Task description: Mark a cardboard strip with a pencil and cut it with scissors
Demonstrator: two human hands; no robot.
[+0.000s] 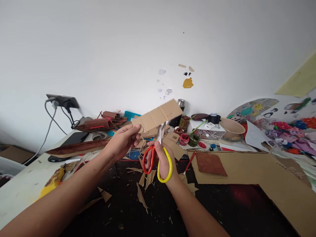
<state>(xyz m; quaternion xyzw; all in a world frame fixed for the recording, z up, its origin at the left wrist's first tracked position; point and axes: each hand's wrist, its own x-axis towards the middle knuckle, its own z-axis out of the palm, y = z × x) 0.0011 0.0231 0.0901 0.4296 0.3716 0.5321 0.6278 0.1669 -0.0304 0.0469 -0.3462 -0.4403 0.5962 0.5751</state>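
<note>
My left hand (125, 138) pinches the left end of a creased cardboard strip (158, 115), which slants up to the right in front of the wall. In my right hand (163, 158) is a pair of scissors (160, 140) with one red and one yellow handle loop. The blades point upward and stand slightly apart, close to the strip's lower edge. Whether they touch the cardboard I cannot tell. Cardboard scraps (142, 197) lie below on the dark work surface.
Paint jars (184, 139) and a black flask (181, 107) stand behind my hands. On the right lies a large cardboard sheet (237, 168) bearing a brown square (211, 163), with a red pencil (189, 163) beside it. A power socket (63, 101) with cables is at left.
</note>
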